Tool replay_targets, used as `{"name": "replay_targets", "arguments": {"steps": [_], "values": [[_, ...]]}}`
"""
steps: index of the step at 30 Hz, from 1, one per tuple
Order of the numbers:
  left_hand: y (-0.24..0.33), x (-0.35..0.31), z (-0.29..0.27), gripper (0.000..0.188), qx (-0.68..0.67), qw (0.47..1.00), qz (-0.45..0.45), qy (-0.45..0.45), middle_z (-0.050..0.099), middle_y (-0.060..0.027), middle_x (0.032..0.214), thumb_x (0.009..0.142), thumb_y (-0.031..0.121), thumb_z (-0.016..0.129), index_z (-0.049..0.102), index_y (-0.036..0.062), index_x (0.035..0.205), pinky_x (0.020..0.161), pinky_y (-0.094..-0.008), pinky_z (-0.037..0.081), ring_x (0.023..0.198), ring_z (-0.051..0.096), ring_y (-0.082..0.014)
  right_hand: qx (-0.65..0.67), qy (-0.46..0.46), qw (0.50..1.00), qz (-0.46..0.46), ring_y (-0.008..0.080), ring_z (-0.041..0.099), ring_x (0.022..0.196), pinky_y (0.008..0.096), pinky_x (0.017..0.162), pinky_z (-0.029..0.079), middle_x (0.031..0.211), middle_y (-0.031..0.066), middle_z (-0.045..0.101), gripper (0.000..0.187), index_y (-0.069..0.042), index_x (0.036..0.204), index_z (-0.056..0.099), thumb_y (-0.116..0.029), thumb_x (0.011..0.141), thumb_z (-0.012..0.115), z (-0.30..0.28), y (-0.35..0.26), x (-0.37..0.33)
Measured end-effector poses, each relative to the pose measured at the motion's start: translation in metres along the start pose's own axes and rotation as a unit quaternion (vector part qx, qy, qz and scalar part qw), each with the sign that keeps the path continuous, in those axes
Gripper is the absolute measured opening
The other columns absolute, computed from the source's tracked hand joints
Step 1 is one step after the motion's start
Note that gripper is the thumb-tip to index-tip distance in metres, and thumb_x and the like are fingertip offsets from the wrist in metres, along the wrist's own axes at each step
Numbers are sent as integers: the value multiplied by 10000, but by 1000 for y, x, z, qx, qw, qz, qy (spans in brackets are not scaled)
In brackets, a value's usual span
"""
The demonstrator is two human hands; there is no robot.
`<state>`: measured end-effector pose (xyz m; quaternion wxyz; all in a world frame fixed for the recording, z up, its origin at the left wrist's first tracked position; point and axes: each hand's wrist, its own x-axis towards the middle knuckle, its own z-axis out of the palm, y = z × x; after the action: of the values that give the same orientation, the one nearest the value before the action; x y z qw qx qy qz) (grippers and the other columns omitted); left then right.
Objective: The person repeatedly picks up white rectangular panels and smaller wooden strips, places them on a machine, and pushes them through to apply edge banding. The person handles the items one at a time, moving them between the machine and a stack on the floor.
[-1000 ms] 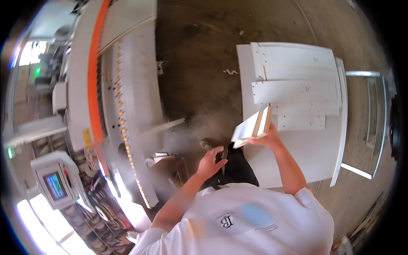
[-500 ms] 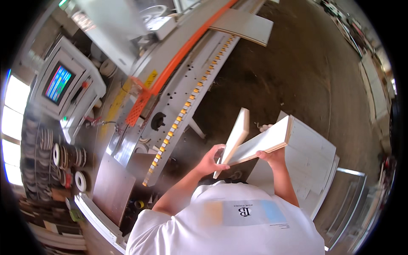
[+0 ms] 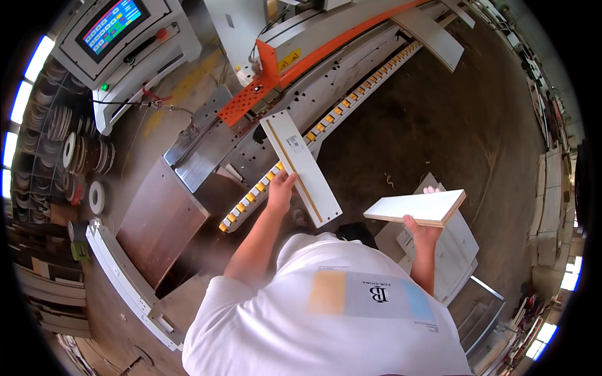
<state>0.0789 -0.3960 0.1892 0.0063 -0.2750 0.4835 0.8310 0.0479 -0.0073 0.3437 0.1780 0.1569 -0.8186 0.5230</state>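
A: where's the grooved panel [image 3: 305, 164] at?
B: left hand [image 3: 281, 191] has its long left edge, it slants from the roller strip [image 3: 347, 103] back toward the shirt [image 3: 338, 323]. right hand [image 3: 426, 232]'s gripping the white board [image 3: 417, 205], off right.
A: far end touching the machine?
B: can't tell lol, left fingertips are hidden underneath too

on the white t-shirt [image 3: 263, 319] at the bottom of the frame, a dark monogram [image 3: 379, 294] sits on a grey printed panel, with a short line of capitals just above it and tiny print nearby. near the centre, a narrow white board [image 3: 313, 182] carries a small printed label [image 3: 295, 144], too fine to read. at upper centre, a yellow sticker [image 3: 290, 59] with dark symbols marks the machine [image 3: 326, 39]. at upper left, a blue screen [image 3: 113, 26] shows rows of small blocks.
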Motion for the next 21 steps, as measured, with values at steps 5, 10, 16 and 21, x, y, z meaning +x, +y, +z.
{"name": "replay_targets", "arguments": {"steps": [5, 10, 16, 21], "values": [[27, 32, -44, 235, -22, 999, 16, 44, 693, -66, 1094, 1028, 153, 559, 632, 7, 1199, 824, -367, 589, 997, 688, -190, -17, -40, 999, 22, 331, 542, 1312, 439, 1107, 435, 1411, 222, 547, 994, 62, 1469, 397, -350, 708, 886, 11, -10, 1], [45, 67, -67, 269, -90, 992, 37, 78, 685, -81, 1102, 1017, 146, 573, 599, -22, 1225, 835, -328, 568, 961, 686, -180, -28, -82, 996, 23, 339, 508, 1342, 455, 1140, 387, 1418, 216, 543, 988, 55, 1463, 412, -375, 715, 892, 24, -6, 13], [55, 76, -57, 642, 88, 961, 59, 254, 677, -84, 1091, 999, 164, 590, 293, 129, 1567, 651, -307, 580, 892, 673, -165, -17, -108, 994, 14, 351, 503, 1342, 467, 1135, 387, 1397, 211, 556, 967, 53, 1437, 451, -409, 713, 896, 34, 9, 30], [62, 87, -45, 739, 26, 964, 108, 241, 685, -79, 1058, 994, 137, 585, 191, 196, 1617, 501, -278, 528, 784, 662, -132, -53, -171, 984, 16, 338, 489, 1368, 447, 1154, 381, 1481, 231, 464, 1051, 66, 1510, 319, -295, 704, 888, 24, 34, 32]]}}
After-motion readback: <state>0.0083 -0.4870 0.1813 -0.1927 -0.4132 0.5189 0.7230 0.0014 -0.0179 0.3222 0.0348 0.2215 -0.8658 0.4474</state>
